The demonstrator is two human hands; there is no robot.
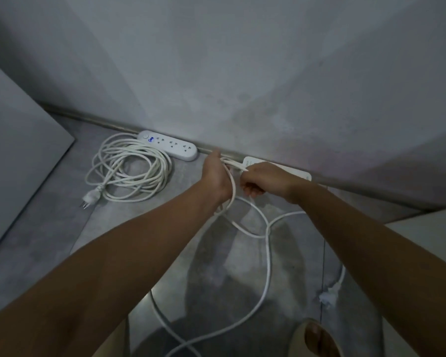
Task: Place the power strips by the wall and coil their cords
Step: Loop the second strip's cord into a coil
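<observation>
A white power strip point(168, 145) lies along the base of the grey wall, its cord coiled point(129, 168) on the floor in front, plug point(90, 197) at the near left. A second white power strip point(303, 173) lies by the wall to the right, mostly hidden behind my right hand point(263, 177). My left hand point(216, 173) grips loops of that strip's white cord point(267, 253). My right hand is closed on the same cord just beside it. The loose cord trails over the floor toward me, ending in a plug point(328, 296) at the right.
The floor point(49, 240) is grey concrete-look tile. A grey panel point(18, 155) stands at the left, and a pale ledge point(428, 228) sits at the right. My foot in a sandal point(317, 336) shows at the bottom right.
</observation>
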